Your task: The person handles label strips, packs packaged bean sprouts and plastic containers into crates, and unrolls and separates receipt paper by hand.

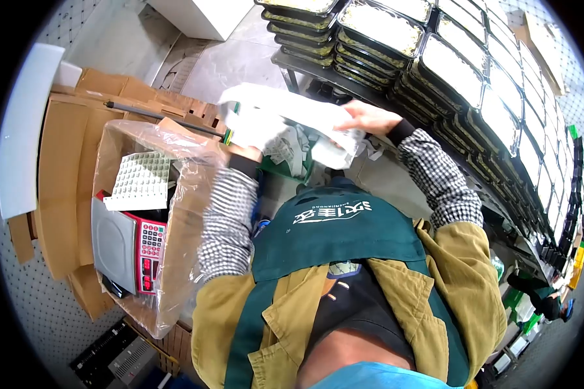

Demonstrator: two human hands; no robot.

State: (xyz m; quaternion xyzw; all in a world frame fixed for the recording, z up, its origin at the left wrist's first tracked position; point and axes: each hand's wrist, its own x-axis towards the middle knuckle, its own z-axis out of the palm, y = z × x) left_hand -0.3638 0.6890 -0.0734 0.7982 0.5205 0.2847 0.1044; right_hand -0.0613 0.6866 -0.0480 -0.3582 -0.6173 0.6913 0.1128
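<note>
A long white strip of paper or film (282,107), blurred and overexposed, spans the space between my two hands. My right hand (370,118) is closed with its fingers on the strip's right end, where it bends downward. My left hand (246,153) is at the strip's lower left end. The white material and motion blur hide its fingers, so its grip does not show. Underneath, a green bin (298,174) contains crumpled white strips (291,150).
On my left, a plastic-lined cardboard box (185,214) holds a red-and-grey weighing scale (117,243) and a white dimpled tray (139,180). A dark pole (165,118) lies across behind it. Stacked black trays with white tops (451,68) fill a metal table (344,78) on my right.
</note>
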